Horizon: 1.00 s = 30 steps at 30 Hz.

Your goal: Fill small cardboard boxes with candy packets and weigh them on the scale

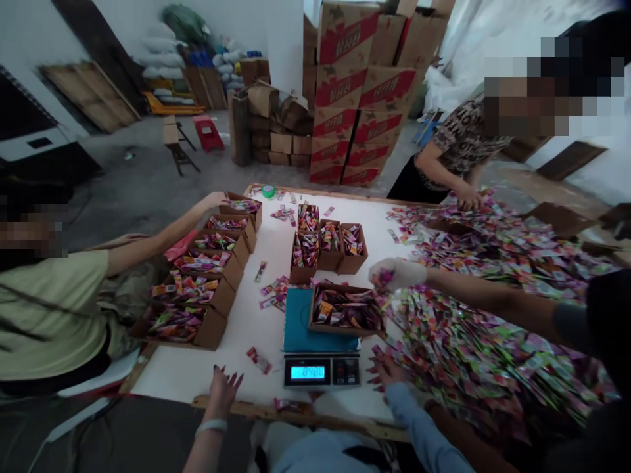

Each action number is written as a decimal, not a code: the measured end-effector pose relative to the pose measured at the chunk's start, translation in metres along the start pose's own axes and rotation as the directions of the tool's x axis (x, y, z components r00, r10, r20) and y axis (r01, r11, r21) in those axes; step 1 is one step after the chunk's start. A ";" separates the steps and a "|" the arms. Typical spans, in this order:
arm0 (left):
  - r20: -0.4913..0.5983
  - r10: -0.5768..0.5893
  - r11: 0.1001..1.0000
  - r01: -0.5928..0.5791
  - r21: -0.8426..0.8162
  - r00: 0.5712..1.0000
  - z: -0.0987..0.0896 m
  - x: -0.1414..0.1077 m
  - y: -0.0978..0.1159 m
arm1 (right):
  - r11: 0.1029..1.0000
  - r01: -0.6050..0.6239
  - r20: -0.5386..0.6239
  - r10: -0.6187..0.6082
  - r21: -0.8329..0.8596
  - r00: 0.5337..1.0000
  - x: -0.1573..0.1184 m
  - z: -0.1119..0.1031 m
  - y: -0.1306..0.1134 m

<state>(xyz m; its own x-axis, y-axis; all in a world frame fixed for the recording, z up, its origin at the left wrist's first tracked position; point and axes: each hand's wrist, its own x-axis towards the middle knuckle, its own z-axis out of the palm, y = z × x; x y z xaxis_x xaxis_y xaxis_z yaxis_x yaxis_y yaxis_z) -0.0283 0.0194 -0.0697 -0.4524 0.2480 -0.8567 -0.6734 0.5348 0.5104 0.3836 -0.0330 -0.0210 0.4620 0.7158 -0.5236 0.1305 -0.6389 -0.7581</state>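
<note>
Taking the scale (321,372) as the middle of the clock, your left hand (223,389) is out at about 8 o'clock, over the near edge of the table (192,373), fingers spread wide and curling up a bit, with nothing in it. A loose packet (259,360) lies between it and the scale.

Your right hand (390,369) is at 4 o'clock, just beside the scale and at the edge of the big heap of packets (497,328). Fingers are splayed there too; can't tell if there's a packet under your palm.

The filled box (345,310) sits on the scale's blue platform (296,322), pushed over toward 3 o'clock. The display's lit, digits too blurry to trust. At 2 o'clock a co-worker's gloved hand (397,273) holds some packets right by that box.

Four small boxes (329,244) of packets are clustered at 12, a row of filled boxes (217,282) runs along 10, and a green tape roll (269,191) is up at 11, far edge.
</note>
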 end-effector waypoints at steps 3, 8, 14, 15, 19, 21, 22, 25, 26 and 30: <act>0.003 0.012 1.000 -0.012 0.020 1.000 0.006 -0.009 -0.007 | 0.996 -0.051 -0.010 0.052 0.077 0.999 0.015 -0.012 -0.001; 0.000 0.014 1.000 -0.014 0.028 1.000 0.016 -0.021 -0.016 | 0.991 -0.043 -0.056 0.050 0.127 0.997 0.026 -0.019 -0.003; -0.013 0.021 1.000 -0.021 0.015 1.000 0.021 -0.028 -0.018 | 0.984 -0.081 -0.016 0.085 0.160 0.996 0.026 -0.018 -0.001; -0.014 0.025 1.000 -0.024 0.013 1.000 0.021 -0.028 -0.017 | 0.984 -0.091 -0.017 0.095 0.156 0.995 0.026 -0.017 -0.001; -0.019 0.026 1.000 -0.026 -0.003 0.999 0.020 -0.029 -0.016 | 0.983 -0.092 -0.013 0.096 0.158 0.995 0.029 -0.017 -0.001; -0.023 0.023 1.000 -0.023 -0.009 0.999 0.020 -0.029 -0.016 | 0.981 -0.074 -0.030 0.080 0.177 0.996 0.032 -0.018 -0.002; -0.024 0.023 1.000 -0.023 -0.012 0.999 0.019 -0.029 -0.016 | 0.979 -0.066 -0.039 0.075 0.191 0.996 0.033 -0.018 -0.002; -0.024 0.026 1.000 -0.026 -0.018 0.999 0.020 -0.030 -0.017 | 0.972 -0.040 -0.055 0.054 0.230 0.997 0.038 -0.021 -0.004; -0.022 0.026 0.999 -0.026 -0.020 0.999 0.021 -0.031 -0.017 | 0.971 -0.028 -0.060 0.043 0.237 0.997 0.040 -0.022 -0.004; -0.016 0.019 0.999 -0.020 -0.034 1.000 0.024 -0.033 -0.017 | 0.969 0.048 -0.091 -0.026 0.242 0.995 0.045 -0.024 -0.005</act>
<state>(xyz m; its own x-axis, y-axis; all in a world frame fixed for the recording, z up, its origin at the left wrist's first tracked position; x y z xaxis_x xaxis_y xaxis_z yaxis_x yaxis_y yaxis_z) 0.0122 0.0219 -0.0521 -0.4744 0.2454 -0.8454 -0.6840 0.5019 0.5295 0.4250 -0.0044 -0.0311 0.5366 0.7036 -0.4659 -0.0634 -0.5170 -0.8536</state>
